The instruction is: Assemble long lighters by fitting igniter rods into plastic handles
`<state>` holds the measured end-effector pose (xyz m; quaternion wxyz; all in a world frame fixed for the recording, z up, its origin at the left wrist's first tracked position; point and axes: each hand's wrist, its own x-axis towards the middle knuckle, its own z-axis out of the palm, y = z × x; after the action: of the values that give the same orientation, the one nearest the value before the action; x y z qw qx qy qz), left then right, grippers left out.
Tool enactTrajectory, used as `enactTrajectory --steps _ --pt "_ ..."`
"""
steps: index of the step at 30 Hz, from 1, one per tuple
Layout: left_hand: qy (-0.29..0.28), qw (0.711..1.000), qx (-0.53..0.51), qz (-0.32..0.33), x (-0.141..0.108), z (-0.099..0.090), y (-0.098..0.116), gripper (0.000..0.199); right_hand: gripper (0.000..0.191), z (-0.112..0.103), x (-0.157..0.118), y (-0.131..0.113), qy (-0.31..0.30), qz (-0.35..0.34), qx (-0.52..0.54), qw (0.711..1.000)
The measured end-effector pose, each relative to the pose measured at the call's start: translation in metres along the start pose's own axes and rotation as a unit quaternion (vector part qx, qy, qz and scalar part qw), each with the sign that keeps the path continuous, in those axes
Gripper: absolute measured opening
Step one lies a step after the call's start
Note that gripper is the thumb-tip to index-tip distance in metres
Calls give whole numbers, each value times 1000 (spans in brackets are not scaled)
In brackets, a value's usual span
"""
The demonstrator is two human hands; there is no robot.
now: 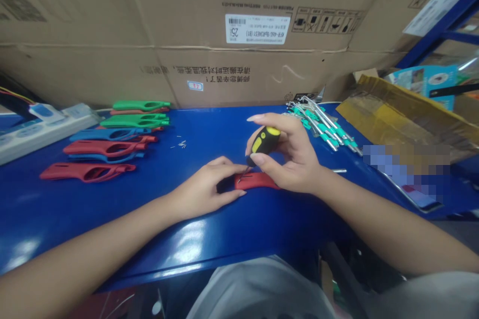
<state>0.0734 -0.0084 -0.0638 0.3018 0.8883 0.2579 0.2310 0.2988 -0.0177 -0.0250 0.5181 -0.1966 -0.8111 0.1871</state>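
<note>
My right hand [288, 154] is closed around the black and yellow handle of a screwdriver [265, 140]. Its thin shaft slants down to the left, and the tip meets a red plastic lighter casing [254, 180] lying flat on the blue table. With thumb and fingers at the casing's left end, my left hand [209, 184] grips it against the table. Part of the casing's right end is hidden behind my right hand. A small dark slot shows on its upper face near the screwdriver tip.
Several red, green and blue lighter casings [93, 172] lie stacked at left beside a white power strip [48, 129]. Tiny metal pins [181, 144] lie mid-table. Metal rods with green parts [322, 122] are piled at right, near a taped carton [404, 109] and a phone [404, 179]. A large cardboard sheet [112, 70] stands behind.
</note>
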Motion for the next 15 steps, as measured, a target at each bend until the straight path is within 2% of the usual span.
enactTrajectory --steps 7,15 --pt "6 1000 4 -3 0 0 0 43 48 -4 0 1 -10 -11 -35 999" --pt "8 1000 8 0 0 0 -1 38 52 -2 -2 1 -7 -23 -21 999"
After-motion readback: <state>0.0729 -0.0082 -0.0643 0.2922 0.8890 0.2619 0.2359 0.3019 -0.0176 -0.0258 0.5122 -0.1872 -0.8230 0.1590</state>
